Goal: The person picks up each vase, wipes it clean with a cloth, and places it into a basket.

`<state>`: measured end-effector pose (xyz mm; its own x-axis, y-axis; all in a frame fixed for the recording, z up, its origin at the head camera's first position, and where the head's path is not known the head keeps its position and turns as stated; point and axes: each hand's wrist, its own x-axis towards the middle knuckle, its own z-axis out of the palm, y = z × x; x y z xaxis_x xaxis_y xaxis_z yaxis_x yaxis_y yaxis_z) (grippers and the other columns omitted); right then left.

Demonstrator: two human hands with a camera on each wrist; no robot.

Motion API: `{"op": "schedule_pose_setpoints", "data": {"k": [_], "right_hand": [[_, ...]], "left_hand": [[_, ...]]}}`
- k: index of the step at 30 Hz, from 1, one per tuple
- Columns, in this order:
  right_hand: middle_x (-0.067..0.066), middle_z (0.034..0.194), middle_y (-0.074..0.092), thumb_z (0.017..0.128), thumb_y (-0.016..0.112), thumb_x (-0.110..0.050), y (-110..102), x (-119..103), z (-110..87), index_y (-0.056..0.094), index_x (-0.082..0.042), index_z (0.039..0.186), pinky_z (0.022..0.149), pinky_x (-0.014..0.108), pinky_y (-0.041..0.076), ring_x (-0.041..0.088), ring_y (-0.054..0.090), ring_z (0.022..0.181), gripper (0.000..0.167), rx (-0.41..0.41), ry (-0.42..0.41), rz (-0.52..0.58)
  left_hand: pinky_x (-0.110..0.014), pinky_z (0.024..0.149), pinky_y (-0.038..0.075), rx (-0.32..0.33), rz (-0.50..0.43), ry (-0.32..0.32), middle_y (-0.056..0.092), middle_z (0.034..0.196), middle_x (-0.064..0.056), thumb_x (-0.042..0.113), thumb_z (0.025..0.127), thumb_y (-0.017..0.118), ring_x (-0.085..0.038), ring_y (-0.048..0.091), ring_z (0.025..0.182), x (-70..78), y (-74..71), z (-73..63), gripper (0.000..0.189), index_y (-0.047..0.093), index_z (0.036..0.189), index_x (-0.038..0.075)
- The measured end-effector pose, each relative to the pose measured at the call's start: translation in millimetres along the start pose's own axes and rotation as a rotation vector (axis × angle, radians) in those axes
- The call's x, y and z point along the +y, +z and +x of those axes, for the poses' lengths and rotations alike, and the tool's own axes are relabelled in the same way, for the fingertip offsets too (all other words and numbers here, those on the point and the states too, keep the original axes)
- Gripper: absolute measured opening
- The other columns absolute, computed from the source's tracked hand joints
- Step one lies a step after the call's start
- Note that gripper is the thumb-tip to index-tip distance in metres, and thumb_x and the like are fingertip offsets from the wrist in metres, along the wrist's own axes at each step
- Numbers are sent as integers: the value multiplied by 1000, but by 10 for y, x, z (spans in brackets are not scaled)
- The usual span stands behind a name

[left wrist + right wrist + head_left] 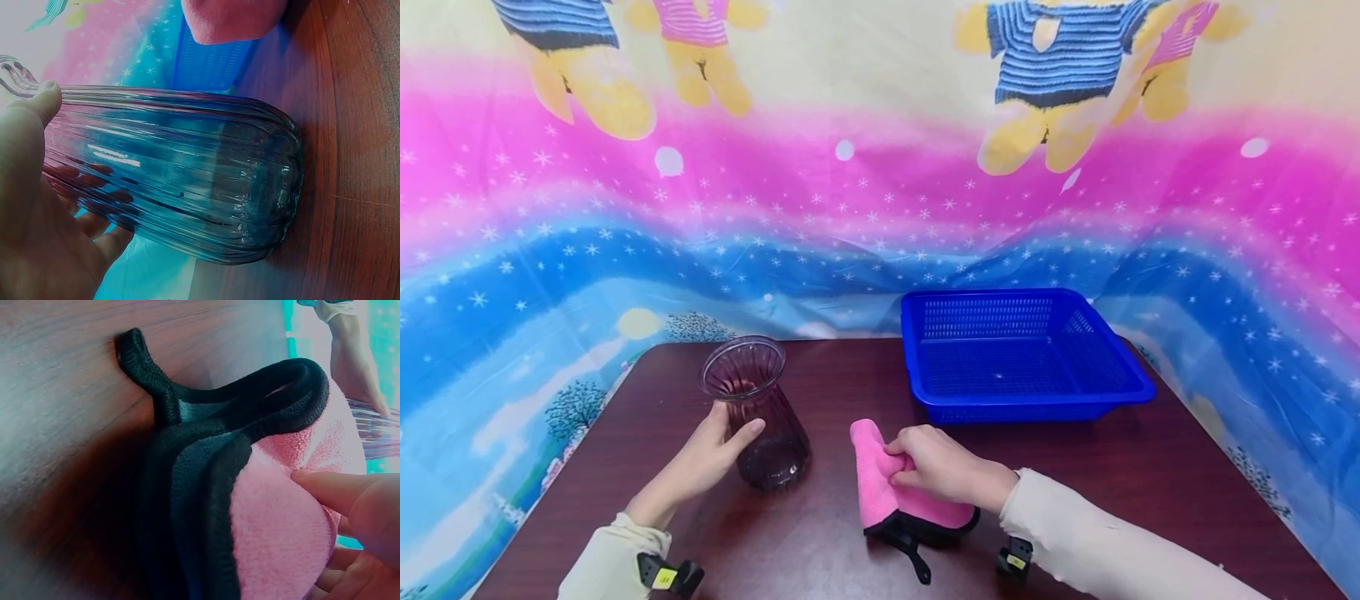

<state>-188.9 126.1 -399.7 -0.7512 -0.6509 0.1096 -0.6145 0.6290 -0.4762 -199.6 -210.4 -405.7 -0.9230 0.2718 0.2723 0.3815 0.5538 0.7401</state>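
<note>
My left hand (711,454) grips a ribbed, purple-tinted glass vase (775,446) just below its flared rim. In the left wrist view the thumb lies on the near side of the vase (181,175) and the fingers show through the glass behind it. The vase is tilted, its base at or just over the table; contact is hard to tell. To its right, my right hand (943,467) pinches a folded pink cloth (876,487). This cloth (281,519) has black edging, a grey inner side and a black hanging loop (140,362).
A blue plastic basket (1030,408) with perforated walls stands at the back right of the dark brown wooden table (820,533). Behind the table hangs a colourful printed sheet (850,192) with bears and snowflakes. Black wrist cameras sit on both sleeves.
</note>
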Motion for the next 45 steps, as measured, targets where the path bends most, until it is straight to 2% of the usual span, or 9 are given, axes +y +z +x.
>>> {"op": "schedule_pose_setpoints", "data": {"k": [2, 8, 13, 16, 19, 26, 31, 36, 45], "right_hand": [[-13, 59, 36, 83, 78, -7, -9, 17, -28, 68, -12, 78, 49, 13, 28, -4, 34, 55, 13, -6, 4, -7], [-11, 61, 38, 82, 79, -7, -59, 71, -128, 70, -14, 81, 51, 13, 28, -4, 34, 57, 11, -5, 4, -34], [-12, 61, 32, 81, 76, -5, -102, 130, -206, 66, -15, 77, 51, 14, 25, -3, 31, 57, 15, 6, -1, -44], [-11, 61, 35, 81, 77, -5, -134, 165, -257, 68, -16, 80, 53, 14, 26, -2, 32, 59, 14, 16, 4, -63], [-9, 62, 38, 80, 77, -5, -165, 196, -303, 67, -16, 79, 53, 14, 28, -2, 33, 60, 15, 20, 6, -83], [-13, 65, 32, 81, 77, -5, -252, 238, -392, 61, -20, 74, 54, 15, 26, -2, 32, 61, 23, 12, 24, -87], [-12, 65, 34, 82, 78, -7, -300, 276, -456, 63, -20, 75, 55, 16, 27, -1, 33, 61, 21, 15, 45, -115], [-13, 63, 29, 82, 77, -6, -330, 322, -505, 54, -20, 67, 54, 15, 24, -1, 30, 59, 31, 19, 45, -127], [-13, 64, 31, 80, 78, -6, -392, 403, -618, 59, -22, 70, 52, 16, 24, -2, 30, 59, 26, 38, 40, -173]], "left_hand": [[-43, 107, 47, 3, 5, 0, 56, 140, -26, 20, 104, 57, -37, 55, 131, -4, 0, -3, 58, 27, 148, -3], [-29, 105, 48, 6, 6, 4, 57, 139, -24, 19, 103, 57, -36, 56, 129, -22, 6, -5, 56, 29, 147, -3], [-28, 105, 47, 5, -10, 13, 56, 140, -25, 18, 103, 58, -36, 56, 130, -23, 1, 4, 58, 27, 149, -2], [-26, 105, 46, 3, -13, 12, 55, 141, -25, 18, 103, 58, -35, 55, 131, -20, -3, 6, 60, 26, 149, -1], [-30, 106, 47, -1, -12, 13, 54, 142, -25, 18, 103, 58, -35, 55, 131, -14, -4, 5, 60, 25, 150, -1], [-56, 108, 44, -10, -9, 8, 50, 146, -28, 19, 104, 56, -40, 52, 134, -22, -8, 14, 62, 22, 151, -2], [-60, 110, 42, -20, -16, -2, 46, 149, -29, 20, 104, 56, -42, 49, 137, -14, -20, 21, 64, 19, 152, -2], [-63, 110, 41, -27, -10, -6, 43, 150, -32, 22, 104, 56, -47, 46, 138, 1, -35, 27, 67, 17, 153, -2], [-62, 110, 42, -22, -17, -12, 46, 148, -31, 20, 104, 57, -45, 49, 137, 13, -36, 21, 65, 19, 152, -2]]}}
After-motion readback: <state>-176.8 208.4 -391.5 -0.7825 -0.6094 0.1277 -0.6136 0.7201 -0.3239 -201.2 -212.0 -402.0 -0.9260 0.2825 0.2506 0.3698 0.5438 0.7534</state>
